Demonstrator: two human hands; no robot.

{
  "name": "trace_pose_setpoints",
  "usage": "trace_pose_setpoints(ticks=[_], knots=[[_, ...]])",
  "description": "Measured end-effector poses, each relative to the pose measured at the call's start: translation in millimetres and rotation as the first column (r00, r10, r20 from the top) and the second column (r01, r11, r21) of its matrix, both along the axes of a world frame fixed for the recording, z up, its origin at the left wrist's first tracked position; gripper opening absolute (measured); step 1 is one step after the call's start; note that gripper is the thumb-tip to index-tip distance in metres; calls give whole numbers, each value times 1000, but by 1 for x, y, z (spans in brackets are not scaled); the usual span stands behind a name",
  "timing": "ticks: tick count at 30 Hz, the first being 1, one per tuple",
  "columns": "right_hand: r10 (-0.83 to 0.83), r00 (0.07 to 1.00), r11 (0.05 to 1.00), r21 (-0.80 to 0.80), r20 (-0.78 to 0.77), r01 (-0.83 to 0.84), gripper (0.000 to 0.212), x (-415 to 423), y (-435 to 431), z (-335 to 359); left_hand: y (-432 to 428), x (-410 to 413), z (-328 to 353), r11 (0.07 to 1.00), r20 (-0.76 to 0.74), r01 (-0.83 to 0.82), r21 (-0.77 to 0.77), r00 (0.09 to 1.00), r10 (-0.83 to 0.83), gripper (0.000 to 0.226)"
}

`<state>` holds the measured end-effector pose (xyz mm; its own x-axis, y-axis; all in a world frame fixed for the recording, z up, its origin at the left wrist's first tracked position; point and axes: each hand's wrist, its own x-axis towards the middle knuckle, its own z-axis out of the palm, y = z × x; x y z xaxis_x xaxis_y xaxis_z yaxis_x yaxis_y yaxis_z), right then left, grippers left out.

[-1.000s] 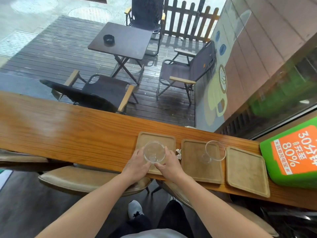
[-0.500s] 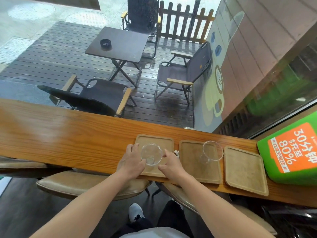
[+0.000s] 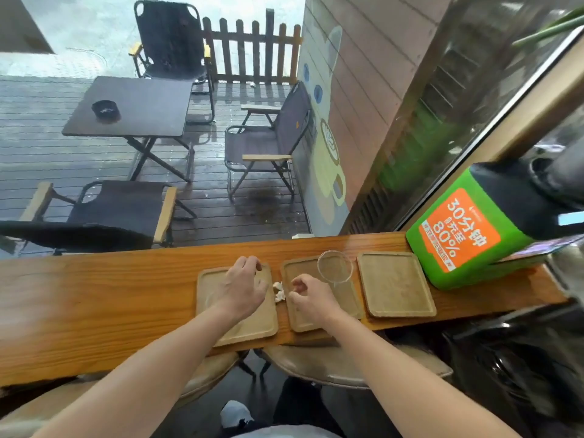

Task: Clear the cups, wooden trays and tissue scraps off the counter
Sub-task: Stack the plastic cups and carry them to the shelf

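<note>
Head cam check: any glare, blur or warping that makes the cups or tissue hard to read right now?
Head view: wide-angle bend curves the counter; daylight sheen on its left half. The clear cup on the middle tray reads only by its rim. Tissue scraps slightly soft. The left hand covers most of the left tray's cup.

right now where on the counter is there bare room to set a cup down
The long stretch of counter left of the left tray is bare. The right tray holds nothing. It is crowded between the left and middle tray: tissue scraps, both hands, and a clear cup on the middle tray.
</note>
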<state>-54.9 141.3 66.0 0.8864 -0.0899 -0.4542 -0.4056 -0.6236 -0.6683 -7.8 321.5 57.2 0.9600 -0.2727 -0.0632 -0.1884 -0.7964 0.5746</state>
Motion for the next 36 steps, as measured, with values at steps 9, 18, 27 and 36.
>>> trace_pose_setpoints(ticks=[9, 18, 27, 36], knots=[[-210, 969, 978, -38, -132, 207, 35, -41, -75, -17, -85, -17, -24, 977, -128, 207, -54, 969, -213, 20], [-296, 932, 954, -6, -208, 301, 58, -26, -123, -56, -124, -8, -52, 1000, -350, 11, -10, 937, -14, 29], [-198, 958, 976, 54, -206, 213, 95, 20, -145, -91, -137, 0, -66, 992, -468, -123, 3, 877, 110, 62], [-138, 987, 986, 88, -83, 145, 81, 24, -131, -82, -148, 4, -64, 964, -436, -127, -232, 900, 14, 66]])
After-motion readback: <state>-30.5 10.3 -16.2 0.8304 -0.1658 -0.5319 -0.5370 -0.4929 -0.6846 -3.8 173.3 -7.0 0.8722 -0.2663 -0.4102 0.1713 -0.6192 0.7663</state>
